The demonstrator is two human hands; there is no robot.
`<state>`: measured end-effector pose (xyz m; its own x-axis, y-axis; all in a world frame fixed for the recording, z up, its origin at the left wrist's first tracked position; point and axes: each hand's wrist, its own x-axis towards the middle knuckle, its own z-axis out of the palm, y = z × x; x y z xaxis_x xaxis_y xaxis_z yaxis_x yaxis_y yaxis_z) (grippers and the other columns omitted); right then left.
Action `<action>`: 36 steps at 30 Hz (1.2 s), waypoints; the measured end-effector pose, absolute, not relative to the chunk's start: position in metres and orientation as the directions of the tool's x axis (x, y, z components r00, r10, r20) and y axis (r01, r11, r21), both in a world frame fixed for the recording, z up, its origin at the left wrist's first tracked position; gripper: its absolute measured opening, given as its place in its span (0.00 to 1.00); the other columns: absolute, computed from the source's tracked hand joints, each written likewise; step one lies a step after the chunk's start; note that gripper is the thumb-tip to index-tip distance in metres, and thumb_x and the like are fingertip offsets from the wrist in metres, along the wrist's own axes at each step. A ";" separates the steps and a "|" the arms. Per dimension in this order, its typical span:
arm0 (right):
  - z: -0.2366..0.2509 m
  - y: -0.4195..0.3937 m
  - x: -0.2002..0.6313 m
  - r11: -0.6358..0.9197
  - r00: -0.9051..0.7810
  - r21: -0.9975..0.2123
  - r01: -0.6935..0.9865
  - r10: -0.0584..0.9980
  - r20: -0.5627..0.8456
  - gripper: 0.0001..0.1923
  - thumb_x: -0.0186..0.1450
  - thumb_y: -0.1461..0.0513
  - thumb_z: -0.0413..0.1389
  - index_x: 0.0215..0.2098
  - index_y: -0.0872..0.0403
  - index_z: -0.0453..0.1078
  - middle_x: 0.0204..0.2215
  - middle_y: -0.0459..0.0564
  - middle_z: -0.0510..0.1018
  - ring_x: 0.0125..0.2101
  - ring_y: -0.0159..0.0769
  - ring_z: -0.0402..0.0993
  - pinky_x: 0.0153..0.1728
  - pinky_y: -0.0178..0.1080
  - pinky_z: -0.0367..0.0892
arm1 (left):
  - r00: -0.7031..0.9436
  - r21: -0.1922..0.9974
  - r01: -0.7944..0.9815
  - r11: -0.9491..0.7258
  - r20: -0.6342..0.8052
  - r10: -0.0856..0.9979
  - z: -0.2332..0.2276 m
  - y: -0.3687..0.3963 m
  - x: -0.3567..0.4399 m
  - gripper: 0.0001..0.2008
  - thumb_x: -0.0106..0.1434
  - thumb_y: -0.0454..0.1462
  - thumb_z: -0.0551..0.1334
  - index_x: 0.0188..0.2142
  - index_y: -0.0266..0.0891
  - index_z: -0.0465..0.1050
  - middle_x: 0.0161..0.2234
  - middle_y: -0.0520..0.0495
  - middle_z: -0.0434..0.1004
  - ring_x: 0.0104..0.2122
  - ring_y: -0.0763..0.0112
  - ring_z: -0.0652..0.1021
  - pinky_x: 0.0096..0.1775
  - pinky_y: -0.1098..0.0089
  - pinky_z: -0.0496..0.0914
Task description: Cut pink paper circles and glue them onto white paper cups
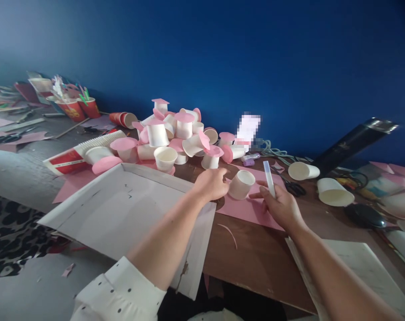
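Now the left hand (pixel 213 183) has its grip on a white paper cup (pixel 242 184) that lies tipped on its side on a pink paper sheet (pixel 249 209). The cup's long axis runs roughly level with the table (pixel 255 254), its open mouth pointing up and away toward the blue wall (pixel 255 53) and slightly to the right, its base turned toward the left palm. The left fingers curl over the cup's near-left side, knuckles up, with the forearm reaching in from the lower left out of a white dotted sleeve (pixel 122 294).

Just right of that grip, the right hand (pixel 280 206) pinches a slim white stick (pixel 269 178) between thumb and fingers. The stick stands nearly upright, tilted a little left, its free end pointing up beside the cup's rim without clearly touching it. The right forearm comes in from the lower right, palm turned inward.

Beyond the grip is a heap of white cups with pink lids (pixel 178 133); to its left lies a large white board (pixel 122 209); to the right, scissors (pixel 292 187) and two more cups lying on their sides (pixel 322 183).
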<state>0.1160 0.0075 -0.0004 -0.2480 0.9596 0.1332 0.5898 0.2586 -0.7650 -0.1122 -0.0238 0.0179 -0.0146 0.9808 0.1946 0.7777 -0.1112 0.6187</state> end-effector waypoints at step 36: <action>0.017 -0.022 0.109 0.565 -0.442 -0.581 0.585 0.824 0.356 0.12 0.67 0.59 0.51 0.47 0.52 0.68 0.31 0.47 0.78 0.27 0.35 0.72 0.29 0.35 0.60 | 0.016 0.910 0.130 -0.395 0.396 0.918 0.032 -0.040 -0.091 0.11 0.65 0.42 0.59 0.42 0.39 0.73 0.30 0.49 0.75 0.31 0.74 0.75 0.32 0.75 0.69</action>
<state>0.1087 -0.0217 0.0173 -0.4418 0.8236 0.3556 0.5855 0.5650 -0.5813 -0.0906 -0.0398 0.0322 0.0161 0.9181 0.3960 0.1301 -0.3946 0.9096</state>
